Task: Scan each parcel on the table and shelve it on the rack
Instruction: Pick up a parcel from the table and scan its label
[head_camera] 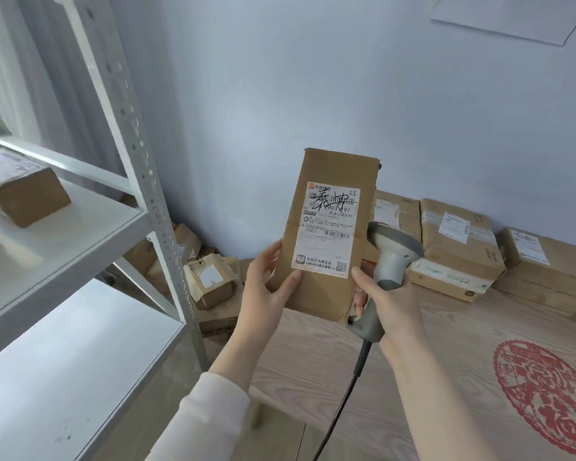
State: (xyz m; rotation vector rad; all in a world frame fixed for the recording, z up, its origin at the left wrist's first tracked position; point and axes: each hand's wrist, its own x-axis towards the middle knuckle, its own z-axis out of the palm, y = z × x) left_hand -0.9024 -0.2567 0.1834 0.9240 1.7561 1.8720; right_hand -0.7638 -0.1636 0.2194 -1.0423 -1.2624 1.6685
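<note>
- On the rack (140,181) at the left, a brown box (27,194) lies skewed on the upper shelf (80,234). It could be knocked by a parcel pushed in carelessly beside it, and the rack's upright post could be struck on the way in.
- Loose boxes (210,281) are piled on the floor between rack and table. A dropped parcel could be lost among them.
- The held parcel (326,287) is raised upright above the near left part of the table (446,361), its label (326,227) turned toward the camera.
- Its lower left edge is held by the left grip (266,281), thumb on the front and fingers behind. The tall parcel is held only low down, so it could tip or slide out.
- The upper barcode on the label is crossed by black handwriting, so a failed or false read is possible.
- The right grip (389,304) is curled round the handle of the scanner (389,257), with its thumb laid on the parcel's lower right corner.
- The scanner head is seen beside and partly behind the parcel's right edge, not aimed at the label. If the trigger is pulled here, probably nothing is read.
- The cable (350,387) trails down from the handle across the table. It could be snagged when the parcel is swung toward the rack.
- More parcels (456,247) are stacked along the far right of the table. One of their labels could be scanned by mistake.
</note>
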